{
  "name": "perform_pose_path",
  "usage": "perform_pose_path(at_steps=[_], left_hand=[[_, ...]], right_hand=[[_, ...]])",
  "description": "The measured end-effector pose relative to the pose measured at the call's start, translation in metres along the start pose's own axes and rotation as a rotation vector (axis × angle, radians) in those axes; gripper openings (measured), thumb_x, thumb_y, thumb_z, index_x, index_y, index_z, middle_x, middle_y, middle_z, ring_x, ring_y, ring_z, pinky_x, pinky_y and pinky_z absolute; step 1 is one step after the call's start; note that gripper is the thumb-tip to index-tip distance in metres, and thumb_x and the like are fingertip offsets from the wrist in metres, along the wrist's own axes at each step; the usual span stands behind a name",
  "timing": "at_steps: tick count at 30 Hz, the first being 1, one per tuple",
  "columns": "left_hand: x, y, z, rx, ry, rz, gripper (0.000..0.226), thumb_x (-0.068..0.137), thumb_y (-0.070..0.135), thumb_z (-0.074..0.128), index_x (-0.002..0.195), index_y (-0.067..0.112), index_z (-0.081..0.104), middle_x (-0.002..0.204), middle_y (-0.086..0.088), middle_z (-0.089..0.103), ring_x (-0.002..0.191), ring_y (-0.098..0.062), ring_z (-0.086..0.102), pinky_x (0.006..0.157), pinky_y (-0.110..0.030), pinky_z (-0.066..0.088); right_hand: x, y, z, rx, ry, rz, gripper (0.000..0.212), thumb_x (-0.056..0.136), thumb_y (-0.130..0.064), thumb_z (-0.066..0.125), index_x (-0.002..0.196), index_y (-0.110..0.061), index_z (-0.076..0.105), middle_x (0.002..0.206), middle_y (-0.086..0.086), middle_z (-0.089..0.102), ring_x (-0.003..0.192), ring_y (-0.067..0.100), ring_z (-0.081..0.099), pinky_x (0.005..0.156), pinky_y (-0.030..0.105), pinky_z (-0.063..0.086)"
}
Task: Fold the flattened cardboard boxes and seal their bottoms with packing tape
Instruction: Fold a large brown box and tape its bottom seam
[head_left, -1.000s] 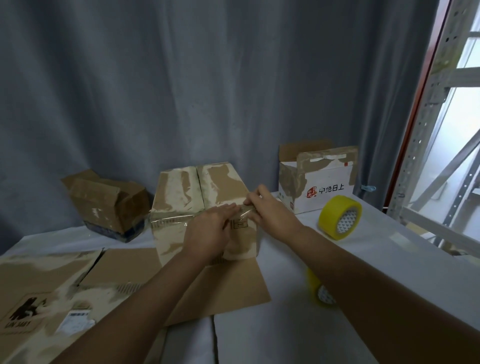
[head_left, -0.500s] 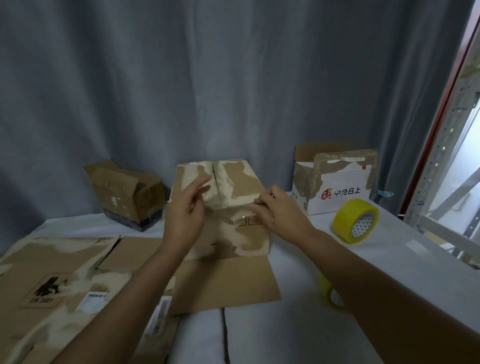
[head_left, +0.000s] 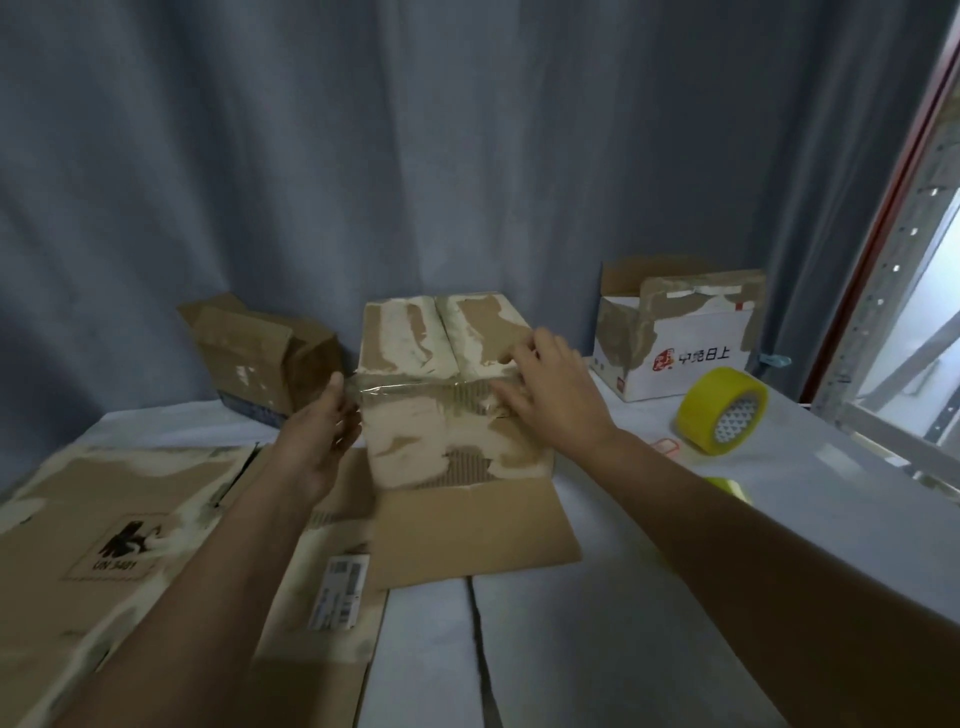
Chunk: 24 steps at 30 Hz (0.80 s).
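A worn brown cardboard box stands bottom-up in the middle of the table, its two bottom flaps closed. A strip of clear packing tape runs across its top front edge. My left hand presses the tape's left end against the box's left side with straight fingers. My right hand lies flat on the box's right top corner, over the tape. One open flap of the box lies flat on the table toward me.
Flattened cardboard boxes lie at the left. A folded brown box stands at the back left, a white printed box at the back right. A yellow tape roll stands at the right; another shows behind my right forearm. Grey curtain behind.
My left hand has slid from the box's top down to its left side, smoothing the tape end there. My right hand has stayed on the box's right corner.
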<state>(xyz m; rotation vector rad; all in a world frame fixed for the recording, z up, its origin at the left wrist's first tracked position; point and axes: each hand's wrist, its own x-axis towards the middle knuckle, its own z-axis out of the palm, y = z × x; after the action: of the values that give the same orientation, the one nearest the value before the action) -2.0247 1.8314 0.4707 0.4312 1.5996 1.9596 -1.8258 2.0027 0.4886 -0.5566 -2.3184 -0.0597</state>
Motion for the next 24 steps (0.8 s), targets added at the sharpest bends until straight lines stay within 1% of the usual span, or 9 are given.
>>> perform_pose_path(at_steps=[3,5,7,9,11,14,17,20,24], left_hand=[[0.0,0.007,-0.004,-0.095,-0.003,-0.109,0.011,0.095,0.023,0.061,0.086,0.016,0.064,0.069,0.005,0.06,0.057,-0.002,0.057,0.059,-0.013,0.051],[0.002,0.01,-0.008,-0.151,-0.005,-0.133,0.012,0.095,0.019,0.062,0.084,0.014,0.063,0.066,0.003,0.058,0.06,-0.004,0.056,0.056,-0.013,0.051],[0.003,0.01,-0.012,-0.174,-0.012,-0.113,0.013,0.095,0.018,0.061,0.083,0.014,0.062,0.065,0.003,0.056,0.064,-0.005,0.053,0.059,-0.015,0.051],[0.007,0.006,-0.016,-0.139,-0.028,-0.066,0.017,0.095,0.016,0.061,0.078,0.014,0.06,0.063,0.002,0.052,0.062,-0.006,0.049,0.058,-0.016,0.048],[0.009,0.001,-0.019,-0.087,-0.035,-0.028,0.022,0.095,0.015,0.061,0.073,0.015,0.059,0.059,0.002,0.05,0.059,-0.006,0.047,0.056,-0.015,0.047],[0.009,-0.003,-0.022,-0.033,-0.045,-0.002,0.023,0.095,0.015,0.062,0.072,0.014,0.058,0.058,0.001,0.05,0.055,-0.006,0.048,0.061,-0.018,0.048],[0.01,-0.007,-0.019,0.021,-0.044,-0.007,0.021,0.095,0.019,0.062,0.074,0.015,0.058,0.061,0.001,0.049,0.056,-0.008,0.047,0.07,-0.025,0.044],[0.012,-0.011,-0.008,0.134,0.001,0.033,0.021,0.096,0.027,0.059,0.078,0.017,0.058,0.073,0.0,0.054,0.067,-0.012,0.047,0.074,-0.03,0.038],[0.009,-0.022,0.001,0.248,0.083,0.1,0.024,0.098,0.033,0.055,0.099,0.011,0.045,0.09,-0.002,0.054,0.082,-0.018,0.052,0.08,-0.034,0.043]], right_hand=[[0.023,-0.034,0.009,0.209,-0.027,-0.078,0.017,0.089,-0.023,0.063,0.103,-0.015,0.065,0.098,0.001,0.053,0.096,0.019,0.049,0.086,0.031,0.043],[0.038,-0.056,0.019,0.313,-0.11,-0.098,0.018,0.09,-0.022,0.063,0.106,-0.017,0.067,0.094,-0.003,0.05,0.09,0.012,0.048,0.082,0.024,0.04],[0.045,-0.069,0.03,0.399,-0.205,-0.067,0.019,0.09,-0.027,0.064,0.108,-0.02,0.068,0.089,-0.006,0.046,0.081,0.007,0.047,0.076,0.023,0.041],[0.045,-0.073,0.037,0.453,-0.256,-0.006,0.017,0.088,-0.03,0.067,0.103,-0.022,0.069,0.083,-0.008,0.043,0.075,0.009,0.048,0.076,0.03,0.046],[0.044,-0.072,0.04,0.454,-0.259,0.023,0.015,0.088,-0.031,0.067,0.099,-0.021,0.068,0.08,-0.009,0.043,0.073,0.01,0.049,0.076,0.035,0.048],[0.041,-0.072,0.04,0.44,-0.249,0.017,0.013,0.088,-0.032,0.067,0.096,-0.021,0.067,0.082,-0.006,0.047,0.073,0.011,0.051,0.074,0.036,0.048],[0.039,-0.072,0.045,0.388,-0.222,-0.007,0.014,0.088,-0.032,0.067,0.096,-0.021,0.066,0.086,-0.006,0.046,0.081,0.013,0.051,0.075,0.034,0.046],[0.036,-0.073,0.051,0.278,-0.161,-0.057,0.015,0.088,-0.031,0.066,0.098,-0.019,0.065,0.089,-0.006,0.047,0.091,0.017,0.05,0.078,0.035,0.043],[0.033,-0.072,0.055,0.252,-0.124,-0.048,0.016,0.087,-0.032,0.066,0.096,-0.019,0.065,0.089,-0.004,0.052,0.092,0.019,0.05,0.079,0.037,0.043]])
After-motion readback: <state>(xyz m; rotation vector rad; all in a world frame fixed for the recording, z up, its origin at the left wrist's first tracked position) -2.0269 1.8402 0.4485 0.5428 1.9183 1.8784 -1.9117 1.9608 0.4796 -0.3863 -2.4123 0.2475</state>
